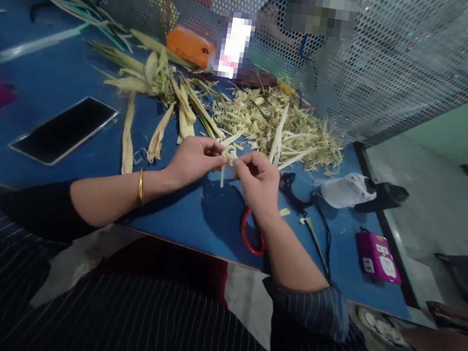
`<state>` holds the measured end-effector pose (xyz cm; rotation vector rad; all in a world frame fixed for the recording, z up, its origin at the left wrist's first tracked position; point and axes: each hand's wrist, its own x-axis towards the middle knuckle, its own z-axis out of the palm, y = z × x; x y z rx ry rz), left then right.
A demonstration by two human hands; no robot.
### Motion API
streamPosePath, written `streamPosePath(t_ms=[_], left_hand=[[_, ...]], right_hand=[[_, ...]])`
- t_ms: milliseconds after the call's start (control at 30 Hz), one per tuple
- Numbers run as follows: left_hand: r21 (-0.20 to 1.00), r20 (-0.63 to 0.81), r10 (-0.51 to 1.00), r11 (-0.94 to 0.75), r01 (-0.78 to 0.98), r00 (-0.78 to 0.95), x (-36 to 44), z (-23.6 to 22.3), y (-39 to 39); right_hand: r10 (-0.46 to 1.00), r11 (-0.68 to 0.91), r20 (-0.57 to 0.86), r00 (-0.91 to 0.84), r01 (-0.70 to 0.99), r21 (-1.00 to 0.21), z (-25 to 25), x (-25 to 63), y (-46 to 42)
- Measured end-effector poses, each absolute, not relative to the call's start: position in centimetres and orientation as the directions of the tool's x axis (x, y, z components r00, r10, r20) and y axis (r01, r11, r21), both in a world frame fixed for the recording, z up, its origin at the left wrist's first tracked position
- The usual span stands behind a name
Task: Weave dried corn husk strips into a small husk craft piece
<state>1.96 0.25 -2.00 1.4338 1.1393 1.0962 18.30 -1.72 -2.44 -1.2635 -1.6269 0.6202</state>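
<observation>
Blue table (192, 225); perforated screen (390, 58) behind; wall (459, 120) seemingly green.

Pale, folded husk strips (231, 153), one end hanging down, sit pinched between the left hand (195, 161) and right hand (259, 184).

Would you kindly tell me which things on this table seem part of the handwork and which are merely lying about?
Seemingly in use:
- pale strip, pinched by left hand and right hand
- dry leaves
- heap of shreds

Apparently just lying about:
- dark-screened phone
- purple box at right
- orange packet
</observation>
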Motion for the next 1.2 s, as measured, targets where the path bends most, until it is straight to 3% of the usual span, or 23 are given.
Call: streamPosePath(t_ms=[233, 433, 767, 867, 1000, 1200], left_hand=[[0.923, 0.215, 0.945, -0.279, 0.265, 0.246, 1.8, -2.8, 0.1], [0.833, 0.275, 0.89, -0.409, 0.373, 0.363, 1.5, -2.4, 0.0], [0.761, 0.312, 0.843, -0.497, 0.416, 0.438, 1.0, -2.2, 0.0], [0.771, 0.27, 0.842, -0.479, 0.419, 0.466, 1.0, -2.1, 0.0], [0.84, 0.162, 0.832, -0.399, 0.369, 0.53, 1.0, -1.8, 0.2], [0.978, -0.118, 0.681, -0.046, 0.203, 0.723, 1.1, -1.6, 0.1]], right_hand=[[0.952, 0.271, 0.305, 0.002, 0.456, -0.848, -2.8, 18.4, -1.5], [0.997, 0.077, 0.074, -0.025, 0.143, -0.987, -2.4, 18.5, -1.2], [0.952, -0.243, -0.225, -0.206, -0.066, -0.968, -0.9, 19.3, -1.3], [0.953, -0.258, -0.23, -0.199, -0.129, -0.957, -1.1, 19.4, -1.2], [0.973, -0.175, -0.165, -0.158, -0.049, -0.983, -1.5, 19.2, -1.2], [1.0, -0.015, -0.014, 0.018, 0.043, -0.999, -1.9, 19.1, -0.8]])
